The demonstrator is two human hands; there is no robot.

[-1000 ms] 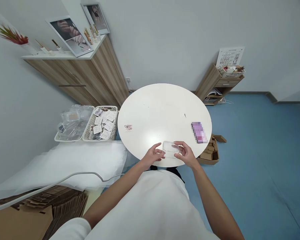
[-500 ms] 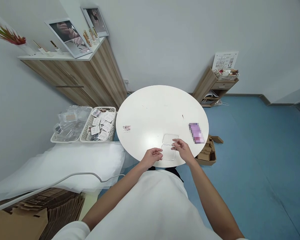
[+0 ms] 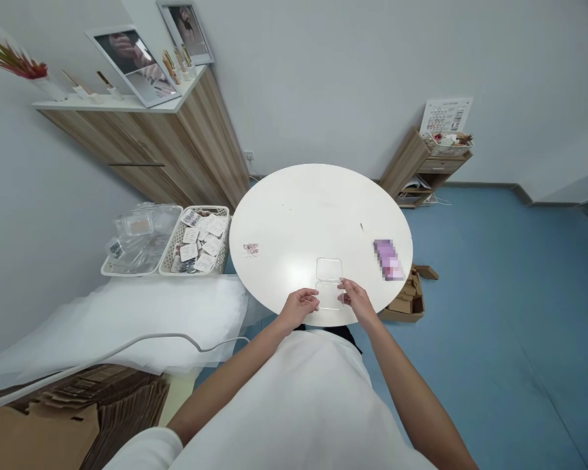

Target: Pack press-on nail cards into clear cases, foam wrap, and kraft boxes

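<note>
A small clear plastic case (image 3: 329,283) lies opened flat on the near part of the round white table (image 3: 318,215), its lid toward the far side. My left hand (image 3: 301,305) pinches the case's left edge with curled fingers. My right hand (image 3: 355,299) grips its right edge, fingers curled too. A small card of patterned nail tips (image 3: 251,249) lies on the table's left side, apart from both hands.
A purple blurred object (image 3: 388,258) rests at the table's right edge. Left of the table stand a white basket of small packets (image 3: 198,247) and a tray of clear cases (image 3: 137,243). Cardboard boxes (image 3: 406,299) lie on the blue floor.
The clear case, held shut between both hands a second ago, now lies opened flat on the table. Both hands stay at its sides.
</note>
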